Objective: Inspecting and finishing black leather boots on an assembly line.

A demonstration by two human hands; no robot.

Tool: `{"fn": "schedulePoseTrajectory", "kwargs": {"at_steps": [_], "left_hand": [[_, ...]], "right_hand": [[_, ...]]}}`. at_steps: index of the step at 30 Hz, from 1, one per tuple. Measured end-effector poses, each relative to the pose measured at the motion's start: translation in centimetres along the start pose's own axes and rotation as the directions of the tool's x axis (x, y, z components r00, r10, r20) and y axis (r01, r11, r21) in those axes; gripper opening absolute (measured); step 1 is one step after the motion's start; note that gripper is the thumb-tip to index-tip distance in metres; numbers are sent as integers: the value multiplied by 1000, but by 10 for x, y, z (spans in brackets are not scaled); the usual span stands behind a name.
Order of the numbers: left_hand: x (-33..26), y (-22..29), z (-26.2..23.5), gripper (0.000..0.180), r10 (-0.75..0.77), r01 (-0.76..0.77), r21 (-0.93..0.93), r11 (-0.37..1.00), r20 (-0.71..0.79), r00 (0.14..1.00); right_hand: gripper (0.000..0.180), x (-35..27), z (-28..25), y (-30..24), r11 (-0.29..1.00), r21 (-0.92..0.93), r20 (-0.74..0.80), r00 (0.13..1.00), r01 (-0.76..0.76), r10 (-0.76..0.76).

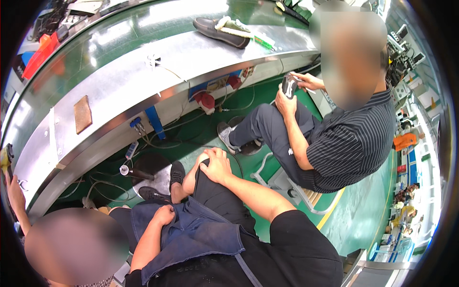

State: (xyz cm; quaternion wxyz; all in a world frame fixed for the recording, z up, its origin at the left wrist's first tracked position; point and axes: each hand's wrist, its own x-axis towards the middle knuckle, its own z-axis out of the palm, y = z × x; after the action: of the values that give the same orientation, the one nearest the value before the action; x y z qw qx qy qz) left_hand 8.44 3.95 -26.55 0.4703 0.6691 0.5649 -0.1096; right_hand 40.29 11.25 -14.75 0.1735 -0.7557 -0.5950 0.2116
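Observation:
My right hand (217, 165) rests over my bent knee (203, 179), its fingers apart on the dark trousers and nothing held. On my lap lies my left hand (165, 215), loosely curled against the blue apron (210, 234); I see no object in it. To the right sits a co-worker in a striped shirt (349, 143). That person's hands hold a small dark object (289, 87) with a pale patch, too small to name.
A long metal-topped bench (124, 76) curves across the front. It carries a brown flat block (82, 115), a dark shoe (221, 33) and a green-and-white tube (263, 42). Cables (177, 141) run beneath. Another person (19, 205) is at the left, near a red bin (42, 55).

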Motion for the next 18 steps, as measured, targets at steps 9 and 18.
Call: {"fn": "schedulePoseTrajectory", "kwargs": {"at_steps": [9, 18], "left_hand": [[-4, -5, -1, 30, 3, -3, -9, 1000, -14, 1000], [1, 0, 6, 35, 136, -139, 87, 986, 42, 990]], "right_hand": [[59, 2, 6, -6, 998, -2, -17, 998, 62, -62], [58, -3, 16, 11, 995, -65, -68, 995, 74, -78]]}}
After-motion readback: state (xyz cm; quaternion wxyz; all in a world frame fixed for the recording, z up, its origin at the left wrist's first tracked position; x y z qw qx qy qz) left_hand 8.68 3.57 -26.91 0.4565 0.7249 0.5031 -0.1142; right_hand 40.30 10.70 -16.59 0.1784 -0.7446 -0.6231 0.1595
